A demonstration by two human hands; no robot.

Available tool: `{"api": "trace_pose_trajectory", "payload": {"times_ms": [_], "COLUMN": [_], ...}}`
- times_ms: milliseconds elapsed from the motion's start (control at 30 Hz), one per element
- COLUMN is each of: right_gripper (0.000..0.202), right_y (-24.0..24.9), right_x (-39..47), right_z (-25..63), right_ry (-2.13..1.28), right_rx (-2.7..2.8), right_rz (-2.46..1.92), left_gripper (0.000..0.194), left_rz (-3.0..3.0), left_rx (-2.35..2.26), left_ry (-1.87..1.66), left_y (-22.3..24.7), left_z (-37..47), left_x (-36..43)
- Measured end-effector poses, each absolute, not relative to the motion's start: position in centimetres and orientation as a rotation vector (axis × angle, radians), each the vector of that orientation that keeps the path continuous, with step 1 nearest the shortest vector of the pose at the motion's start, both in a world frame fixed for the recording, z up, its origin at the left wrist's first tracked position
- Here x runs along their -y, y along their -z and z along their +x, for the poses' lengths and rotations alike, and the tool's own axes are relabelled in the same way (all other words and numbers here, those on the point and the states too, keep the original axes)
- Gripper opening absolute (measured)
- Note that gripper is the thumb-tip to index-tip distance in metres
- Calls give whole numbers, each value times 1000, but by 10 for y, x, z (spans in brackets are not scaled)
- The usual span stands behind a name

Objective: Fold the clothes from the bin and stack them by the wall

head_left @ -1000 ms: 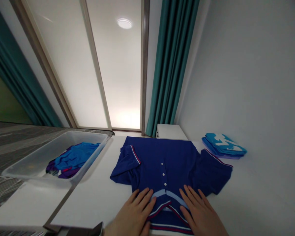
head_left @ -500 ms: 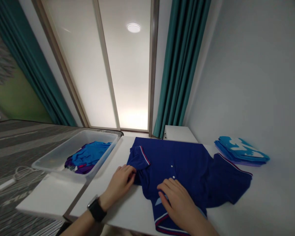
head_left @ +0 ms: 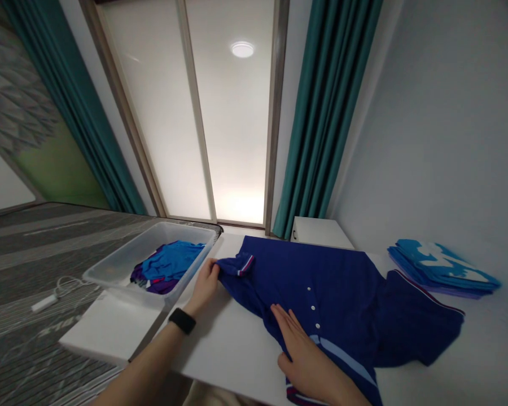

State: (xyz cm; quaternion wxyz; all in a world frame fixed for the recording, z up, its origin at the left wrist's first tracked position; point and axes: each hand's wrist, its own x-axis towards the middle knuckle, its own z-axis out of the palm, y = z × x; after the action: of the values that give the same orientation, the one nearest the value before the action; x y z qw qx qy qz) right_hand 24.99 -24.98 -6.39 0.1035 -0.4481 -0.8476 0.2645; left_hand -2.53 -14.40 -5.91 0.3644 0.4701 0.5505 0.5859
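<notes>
A navy blue shirt (head_left: pixel 342 282) with buttons and red-and-white trim lies spread on the white table (head_left: pixel 220 338). My left hand (head_left: pixel 206 282), with a black watch on its wrist, pinches the edge of the left sleeve, which is bunched and slightly raised. Flat on the shirt's lower front rests my right hand (head_left: pixel 298 344), fingers extended and pointing up and left, holding nothing. The right sleeve (head_left: pixel 419 316) is spread out toward the wall side.
At the left, a clear plastic bin (head_left: pixel 110 259) holds crumpled blue and purple clothes (head_left: pixel 173 262). Folded blue garments (head_left: pixel 444 265) are stacked at the right by the wall. A white cabinet (head_left: pixel 322 232) stands behind the table; a white power strip (head_left: pixel 44 303) lies far left.
My left hand has moved up and outward, drawing the left sleeve to the left. My right hand has flattened on the shirt, its fingers straighter. The view has shifted left.
</notes>
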Motion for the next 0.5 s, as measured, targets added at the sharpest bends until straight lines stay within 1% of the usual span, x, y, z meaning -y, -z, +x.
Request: {"api": "trace_pose_trajectory", "payload": {"times_ms": [133,233,367,500], "right_gripper": [80,72,67,75], "right_y": [64,58,47,44], "right_x": [243,240,244,252], "right_z": [261,268,267,260], "right_ry": [-1056,-1175,-1162,-1033], "right_rx": [2344,2255,2393,2467], "right_rz": [-1279,-1288,-1199,-1275], "left_gripper": [14,11,9,6], "left_rz": [921,678,554,647], "left_rx": [-1336,-1245,-1233,-1322], "left_ry": [-1593,-1635,-1626,-1593], "left_y": [71,79,85,85], "left_z": [-36,-38,-41,-50], "left_x": [133,126,111,100]}}
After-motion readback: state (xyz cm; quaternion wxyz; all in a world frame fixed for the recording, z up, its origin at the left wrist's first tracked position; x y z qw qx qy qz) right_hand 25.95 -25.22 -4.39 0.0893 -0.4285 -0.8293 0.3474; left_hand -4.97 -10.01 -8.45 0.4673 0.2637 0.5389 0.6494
